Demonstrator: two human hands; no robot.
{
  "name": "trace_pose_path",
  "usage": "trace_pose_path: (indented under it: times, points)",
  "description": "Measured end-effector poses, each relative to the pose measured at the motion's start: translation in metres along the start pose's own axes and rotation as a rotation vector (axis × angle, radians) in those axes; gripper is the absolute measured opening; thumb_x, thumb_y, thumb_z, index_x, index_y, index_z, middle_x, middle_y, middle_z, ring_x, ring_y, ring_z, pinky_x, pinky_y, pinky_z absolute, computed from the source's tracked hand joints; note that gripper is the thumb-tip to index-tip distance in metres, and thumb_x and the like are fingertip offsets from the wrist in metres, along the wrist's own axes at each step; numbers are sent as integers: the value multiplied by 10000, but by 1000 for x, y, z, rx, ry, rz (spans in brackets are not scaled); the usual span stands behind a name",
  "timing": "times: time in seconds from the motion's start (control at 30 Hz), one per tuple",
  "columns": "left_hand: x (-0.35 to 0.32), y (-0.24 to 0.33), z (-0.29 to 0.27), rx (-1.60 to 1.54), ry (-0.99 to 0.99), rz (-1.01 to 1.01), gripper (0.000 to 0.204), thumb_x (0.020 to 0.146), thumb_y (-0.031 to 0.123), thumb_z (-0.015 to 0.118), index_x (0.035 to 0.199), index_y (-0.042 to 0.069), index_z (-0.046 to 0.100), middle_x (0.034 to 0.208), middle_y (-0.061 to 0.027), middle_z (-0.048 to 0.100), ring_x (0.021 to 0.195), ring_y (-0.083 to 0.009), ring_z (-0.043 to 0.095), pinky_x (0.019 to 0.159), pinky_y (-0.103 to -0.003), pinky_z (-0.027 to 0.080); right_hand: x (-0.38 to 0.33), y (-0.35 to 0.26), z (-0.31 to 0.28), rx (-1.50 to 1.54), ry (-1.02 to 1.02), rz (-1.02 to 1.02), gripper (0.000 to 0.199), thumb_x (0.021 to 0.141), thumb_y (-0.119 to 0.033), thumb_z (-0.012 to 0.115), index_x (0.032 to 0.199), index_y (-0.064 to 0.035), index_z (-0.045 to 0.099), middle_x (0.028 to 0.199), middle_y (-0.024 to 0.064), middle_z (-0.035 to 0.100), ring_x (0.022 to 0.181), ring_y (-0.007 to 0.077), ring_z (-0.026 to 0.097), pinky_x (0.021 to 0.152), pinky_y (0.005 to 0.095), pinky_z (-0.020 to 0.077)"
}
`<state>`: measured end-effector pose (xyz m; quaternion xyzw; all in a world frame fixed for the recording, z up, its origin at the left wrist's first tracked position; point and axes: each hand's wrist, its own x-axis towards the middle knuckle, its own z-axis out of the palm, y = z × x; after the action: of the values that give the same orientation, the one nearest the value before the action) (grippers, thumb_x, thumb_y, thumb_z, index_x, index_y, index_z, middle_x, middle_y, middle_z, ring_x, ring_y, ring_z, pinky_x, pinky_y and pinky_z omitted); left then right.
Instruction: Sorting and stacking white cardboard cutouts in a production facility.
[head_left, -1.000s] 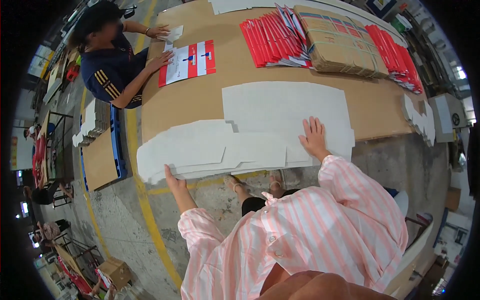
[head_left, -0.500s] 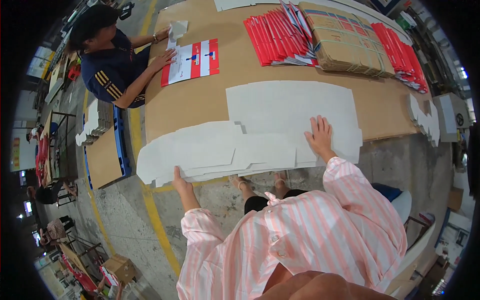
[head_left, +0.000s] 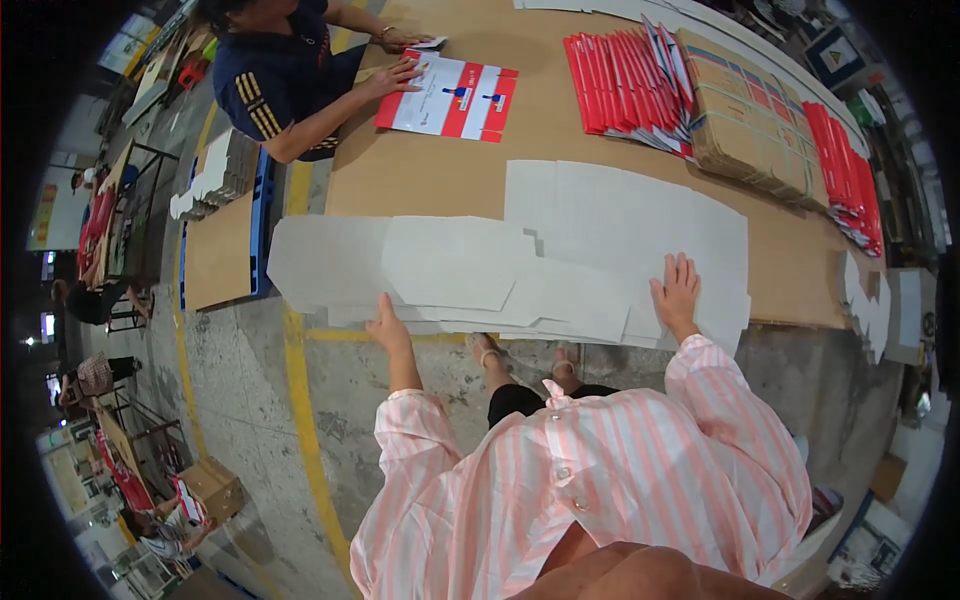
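Flat white cardboard sheets (head_left: 590,290) lie overlapped in front of me, their near edges reaching past the table edge. My left hand (head_left: 391,330) is at the near edge of the left sheet (head_left: 455,262), one digit on top and the other fingers partly hidden; it appears to pinch the edge. That sheet's left end (head_left: 325,260) looks greyer than the rest, with a line between them. On the larger right-hand sheet (head_left: 640,215), my right hand (head_left: 677,298) rests flat with its fingers spread.
Across the brown tabletop (head_left: 420,185), a co-worker's hands touch a red-and-white printed carton blank (head_left: 455,98). Red packets (head_left: 625,85) stand beside a strapped brown bundle (head_left: 755,120), with more packets (head_left: 845,175) beyond. A blue pallet (head_left: 262,225) holds stacked cardboard at left.
The left sheet's end has turned greyer, and a line now crosses it above my left hand. My right hand stays flat on its sheet. The whole view has shifted.
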<state>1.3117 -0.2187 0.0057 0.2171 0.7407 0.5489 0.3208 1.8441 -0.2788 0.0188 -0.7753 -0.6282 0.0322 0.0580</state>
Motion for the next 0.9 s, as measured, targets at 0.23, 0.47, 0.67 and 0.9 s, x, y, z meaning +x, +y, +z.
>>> trace_pose_path:
  times: [0.23,0.47,0.67,0.9]
  points:
    - [10,-1,-11,-433,-79,-170,397,806,190,635,1061,-94,524,1050,-131,582,878,-184,559,779,-329,444,9,-3,0,7,-7,-25,602,830,-413,480,1332,-124,317,1402,154,234,1292,358,183,1030,521,124]
    - [-1,2,5,-299,-7,-72,399,794,172,642,1074,-80,511,1045,-136,573,911,-214,562,805,-357,459,27,-33,7,65,134,-4,561,838,-387,484,1292,-83,359,1361,161,290,1256,346,247,1012,508,176]
    - [-4,11,-4,-483,-127,-366,384,798,201,631,1082,-30,514,1058,-84,563,957,-224,541,849,-379,436,75,-164,10,237,117,-293,530,834,-317,523,1279,-65,380,1323,158,348,1209,334,314,994,446,252]
    - [8,9,-23,-915,-289,-478,407,819,259,591,1139,30,485,1087,-58,558,1040,-207,503,935,-356,366,144,-321,29,459,-240,-452,404,843,-326,500,1142,-55,509,1111,144,555,1047,330,491,871,416,382]
